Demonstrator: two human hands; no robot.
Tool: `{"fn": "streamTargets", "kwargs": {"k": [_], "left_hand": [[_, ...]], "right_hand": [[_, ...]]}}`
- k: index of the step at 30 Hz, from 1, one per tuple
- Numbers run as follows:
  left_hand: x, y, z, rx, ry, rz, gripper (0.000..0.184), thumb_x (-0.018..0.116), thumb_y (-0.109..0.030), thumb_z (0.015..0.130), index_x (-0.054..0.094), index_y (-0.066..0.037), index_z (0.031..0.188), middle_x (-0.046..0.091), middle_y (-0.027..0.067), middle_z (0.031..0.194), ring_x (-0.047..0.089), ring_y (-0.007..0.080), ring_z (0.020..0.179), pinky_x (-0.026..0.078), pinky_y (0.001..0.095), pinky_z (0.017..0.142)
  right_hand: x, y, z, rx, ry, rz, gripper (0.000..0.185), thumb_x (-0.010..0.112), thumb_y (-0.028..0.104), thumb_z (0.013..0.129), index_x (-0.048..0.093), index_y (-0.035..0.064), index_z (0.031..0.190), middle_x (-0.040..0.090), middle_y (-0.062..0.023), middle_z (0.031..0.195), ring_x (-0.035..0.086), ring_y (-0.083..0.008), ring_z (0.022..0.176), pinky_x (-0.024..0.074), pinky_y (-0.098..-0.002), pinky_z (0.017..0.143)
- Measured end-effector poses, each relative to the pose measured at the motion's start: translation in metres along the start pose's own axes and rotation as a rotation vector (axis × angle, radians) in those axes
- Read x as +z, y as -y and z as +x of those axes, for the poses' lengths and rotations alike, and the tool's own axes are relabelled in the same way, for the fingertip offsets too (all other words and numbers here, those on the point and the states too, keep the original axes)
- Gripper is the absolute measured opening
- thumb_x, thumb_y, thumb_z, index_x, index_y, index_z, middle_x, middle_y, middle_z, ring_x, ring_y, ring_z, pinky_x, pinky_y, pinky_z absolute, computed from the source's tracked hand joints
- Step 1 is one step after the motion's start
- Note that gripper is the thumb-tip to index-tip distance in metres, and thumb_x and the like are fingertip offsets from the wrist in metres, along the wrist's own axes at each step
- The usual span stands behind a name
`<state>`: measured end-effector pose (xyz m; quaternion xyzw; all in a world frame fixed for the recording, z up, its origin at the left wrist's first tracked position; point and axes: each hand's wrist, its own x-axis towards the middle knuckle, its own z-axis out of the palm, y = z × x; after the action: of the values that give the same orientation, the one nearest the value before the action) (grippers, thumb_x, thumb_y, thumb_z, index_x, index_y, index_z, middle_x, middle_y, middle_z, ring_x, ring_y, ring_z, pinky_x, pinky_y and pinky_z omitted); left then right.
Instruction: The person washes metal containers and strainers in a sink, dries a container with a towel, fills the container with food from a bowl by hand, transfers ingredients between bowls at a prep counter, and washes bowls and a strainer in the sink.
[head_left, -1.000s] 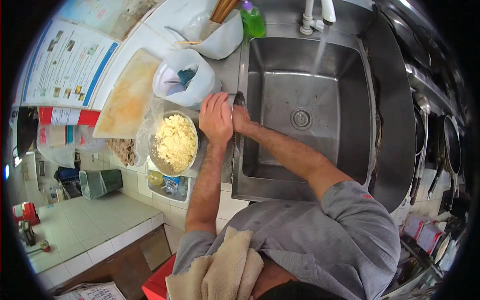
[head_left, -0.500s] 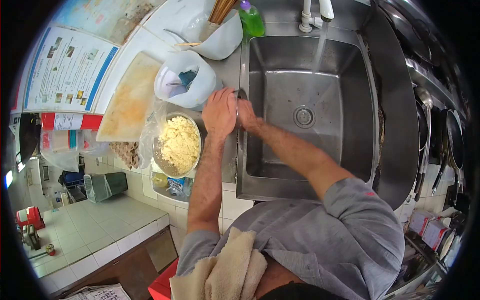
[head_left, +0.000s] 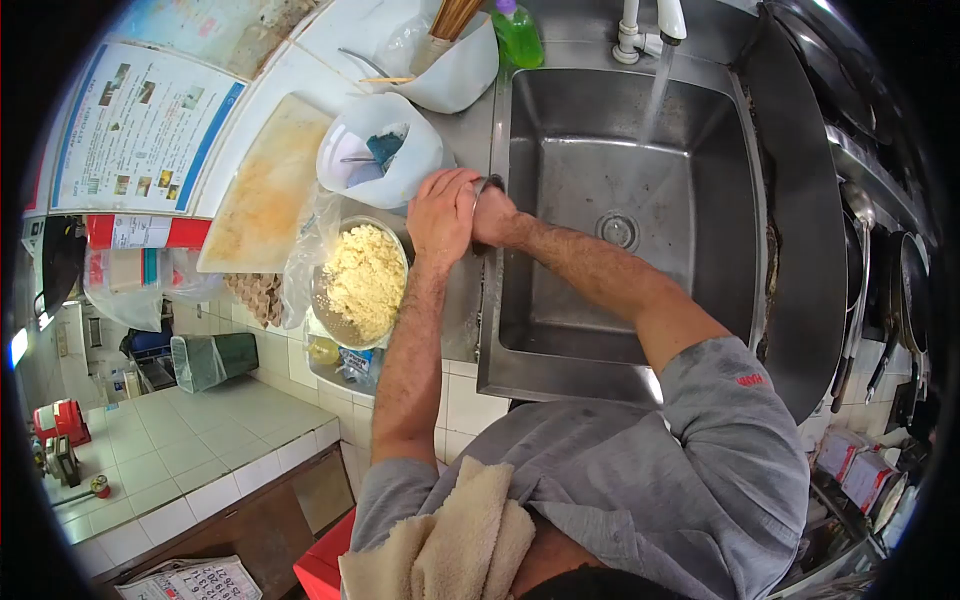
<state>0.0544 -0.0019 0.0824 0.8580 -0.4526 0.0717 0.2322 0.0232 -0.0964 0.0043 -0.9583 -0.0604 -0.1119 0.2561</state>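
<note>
My left hand [head_left: 442, 215] is closed against one side of a thin metal-rimmed item [head_left: 486, 183], seen nearly edge-on at the sink's left rim. On its other side my right hand [head_left: 492, 218] is curled and pressed close. The fingertips are hidden, and whatever it grips cannot be made out. Left of my left wrist sits a metal colander [head_left: 400, 240] of pale yellow crumbly food [head_left: 362, 280]. Just behind my left hand stands a white cut-open container [head_left: 425, 155] with a dark green scrubber [head_left: 383, 148] inside.
Water runs from a white faucet [head_left: 672, 22] into the steel sink [head_left: 560, 290]. Behind the hands are green soap [head_left: 518, 40] and another white container [head_left: 465, 75]. A stained board [head_left: 262, 190] and an egg tray [head_left: 258, 297] lie left. Pans [head_left: 907, 295] hang at right.
The view has shifted slightly, moving the sink and containers a little to the right. Both hands stay together at the metal-rimmed item, whose tilt has changed slightly. Water keeps running.
</note>
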Motion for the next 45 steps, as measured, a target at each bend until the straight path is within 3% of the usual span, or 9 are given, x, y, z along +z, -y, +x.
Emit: {"fn": "streamTargets", "kwargs": {"k": [11, 14, 17, 20, 23, 27, 31, 36, 45], "left_hand": [[0.016, -0.013, -0.045, 0.057, -0.555, -0.083, 0.027, 0.040, -0.023, 0.088, 0.060, -0.009, 0.100, 0.059, 0.0081, 0.106, 0.050, 0.0256, 0.104, 0.030, 0.0448, 0.094], [-0.031, -0.024, -0.001, -0.041, 0.335, 0.117, 0.030, 0.038, -0.025, 0.089, 0.059, -0.006, 0.100, 0.059, 0.0091, 0.105, 0.050, 0.0274, 0.103, 0.033, 0.0420, 0.093], [-0.002, -0.004, 0.008, 0.078, -0.043, -0.030, 0.031, 0.036, -0.025, 0.090, 0.060, -0.007, 0.099, 0.060, 0.0072, 0.103, 0.052, 0.0273, 0.101, 0.037, 0.0385, 0.091], [0.008, -0.015, 0.008, -0.084, -0.090, 0.123, 0.033, 0.035, -0.025, 0.090, 0.060, -0.007, 0.101, 0.060, 0.0086, 0.104, 0.051, 0.0278, 0.102, 0.039, 0.0364, 0.088], [-0.002, -0.020, 0.007, -0.143, 0.076, 0.072, 0.033, 0.034, -0.024, 0.090, 0.060, -0.007, 0.101, 0.060, 0.0087, 0.103, 0.052, 0.0282, 0.101, 0.040, 0.0375, 0.088], [0.004, -0.016, 0.005, -0.143, -0.053, 0.125, 0.030, 0.037, -0.026, 0.088, 0.062, -0.010, 0.097, 0.062, 0.0045, 0.100, 0.052, 0.0248, 0.101, 0.043, 0.0398, 0.082], [0.006, -0.024, 0.004, -0.126, -0.033, 0.096, 0.031, 0.036, -0.024, 0.089, 0.061, -0.009, 0.099, 0.061, 0.0054, 0.101, 0.053, 0.0257, 0.100, 0.042, 0.0384, 0.084], [0.004, -0.023, 0.005, -0.202, -0.015, 0.141, 0.030, 0.038, -0.025, 0.088, 0.061, -0.011, 0.099, 0.062, 0.0030, 0.101, 0.053, 0.0234, 0.101, 0.043, 0.0400, 0.082], [0.005, -0.025, 0.006, -0.119, -0.069, 0.105, 0.030, 0.036, -0.022, 0.089, 0.061, -0.008, 0.099, 0.061, 0.0066, 0.101, 0.053, 0.0272, 0.099, 0.041, 0.0370, 0.085]], "right_hand": [[-0.014, 0.049, -0.030, 0.366, -0.186, 1.077, 0.025, 0.046, 0.018, 0.082, 0.057, 0.0054, 0.102, 0.063, -0.0117, 0.089, 0.060, -0.0256, 0.086, 0.0460, -0.0406, 0.080], [0.031, 0.002, -0.021, -0.037, 0.040, 0.109, 0.024, 0.050, 0.013, 0.077, 0.061, 0.0048, 0.097, 0.062, -0.0146, 0.095, 0.057, -0.0312, 0.092, 0.0413, -0.0406, 0.086], [-0.020, -0.008, -0.011, -0.197, -0.054, -0.092, 0.021, 0.054, 0.017, 0.075, 0.063, 0.0019, 0.087, 0.063, -0.0162, 0.094, 0.057, -0.0322, 0.091, 0.0433, -0.0387, 0.080], [0.002, 0.004, -0.011, 0.438, -0.014, 0.613, 0.025, 0.058, 0.019, 0.073, 0.063, 0.0015, 0.092, 0.064, -0.0128, 0.085, 0.060, -0.0271, 0.081, 0.0453, -0.0322, 0.072], [-0.025, 0.001, -0.045, 0.468, 0.160, 1.353, 0.026, 0.059, 0.018, 0.074, 0.062, 0.0022, 0.094, 0.063, -0.0093, 0.083, 0.061, -0.0203, 0.080, 0.0463, -0.0301, 0.071], [-0.038, 0.001, -0.087, 0.780, -0.597, 2.037, 0.022, 0.062, 0.015, 0.075, 0.058, 0.0049, 0.094, 0.060, -0.0052, 0.088, 0.057, -0.0136, 0.076, 0.0464, -0.0294, 0.068], [-0.030, -0.021, -0.048, 0.632, -0.930, 1.794, 0.021, 0.060, 0.010, 0.079, 0.056, 0.0038, 0.099, 0.058, -0.0046, 0.092, 0.055, -0.0130, 0.083, 0.0445, -0.0272, 0.074], [-0.050, 0.024, -0.057, 0.304, -0.616, 1.221, 0.029, 0.062, 0.010, 0.079, 0.053, 0.0003, 0.105, 0.056, -0.0038, 0.094, 0.049, -0.0100, 0.085, 0.0410, -0.0247, 0.078], [-0.021, 0.017, -0.021, 0.590, -0.843, 1.813, 0.026, 0.057, 0.002, 0.079, 0.052, 0.0002, 0.105, 0.057, -0.0047, 0.089, 0.053, -0.0136, 0.078, 0.0444, -0.0272, 0.072]]}}
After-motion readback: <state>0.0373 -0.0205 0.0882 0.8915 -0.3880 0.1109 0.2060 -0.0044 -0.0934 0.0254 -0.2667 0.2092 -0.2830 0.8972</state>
